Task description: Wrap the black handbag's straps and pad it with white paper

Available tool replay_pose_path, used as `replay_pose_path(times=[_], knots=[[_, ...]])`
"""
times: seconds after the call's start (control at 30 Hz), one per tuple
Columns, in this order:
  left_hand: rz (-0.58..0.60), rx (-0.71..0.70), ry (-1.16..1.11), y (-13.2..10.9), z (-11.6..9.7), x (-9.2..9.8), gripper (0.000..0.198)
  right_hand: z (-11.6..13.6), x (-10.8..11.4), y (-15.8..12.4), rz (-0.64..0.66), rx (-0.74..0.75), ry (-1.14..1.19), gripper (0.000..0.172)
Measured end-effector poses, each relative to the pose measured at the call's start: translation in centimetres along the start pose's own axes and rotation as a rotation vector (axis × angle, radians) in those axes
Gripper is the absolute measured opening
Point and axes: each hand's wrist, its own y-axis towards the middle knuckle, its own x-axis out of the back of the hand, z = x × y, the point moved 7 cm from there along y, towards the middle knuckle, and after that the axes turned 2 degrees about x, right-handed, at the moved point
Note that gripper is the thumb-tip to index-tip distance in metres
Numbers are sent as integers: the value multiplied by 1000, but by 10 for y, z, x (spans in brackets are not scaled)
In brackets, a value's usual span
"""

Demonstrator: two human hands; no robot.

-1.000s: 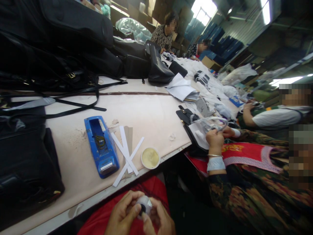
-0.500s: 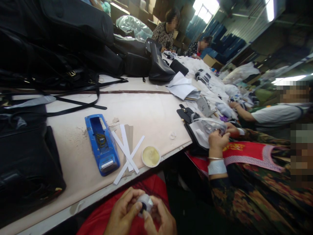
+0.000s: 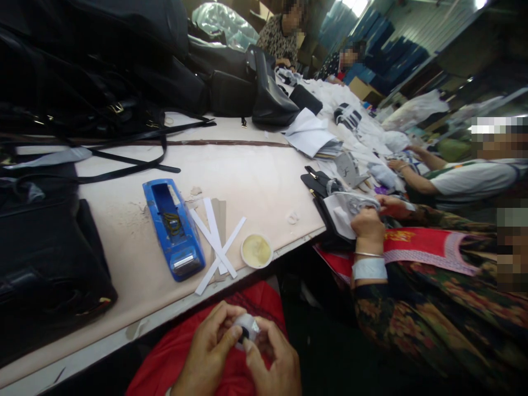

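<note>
Between my two hands, over the red cloth on my lap, is a small bundle in whitish plastic wrapping with a dark part showing. What lies inside the wrapping I cannot make out. My left hand grips it from the left, thumb pressed on the dark part. From the right, my right hand pinches it with thumb and fingers. Nearest on the table are white paper strips, a round tub of yellowish stuff and a blue tape dispenser.
Black bags lie on the left and are piled at the back. Thin black straps trail over the table. At the right, a co-worker's hands handle plastic over a black bag. Folded white paper lies farther back.
The whole scene has shifted slightly upward in view. My hands keep hold of the wrapped bundle in nearly the same pose. The co-worker's hands have moved slightly over the plastic.
</note>
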Motion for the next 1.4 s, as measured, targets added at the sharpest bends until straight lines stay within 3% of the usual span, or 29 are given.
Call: replay_pose_path(times=[0.2,0.37,0.47,0.57,0.7,0.83,1.0,1.2,1.4], knots=[[5,3,-20,4,1,0,24,-6,-2,1,-7,-32,24,24],[114,28,-184,19,1,-1,31,-16,-6,10,-53,-9,56,25],[130,93,-315,21,-1,3,33,-19,-10,17,38,-63,239,49],[159,192,-487,17,-3,3,32,-14,-14,25,251,-136,450,78],[253,259,-689,7,-13,-8,28,3,-9,38,522,-119,490,63],[335,243,-749,4,-30,-17,28,32,6,58,571,66,291,60],[357,187,-728,6,-51,-17,37,79,8,72,726,276,29,56],[316,160,-793,13,-53,-5,36,103,6,83,745,419,-32,49],[412,217,-871,13,-56,-14,41,116,6,90,762,430,-82,32]])
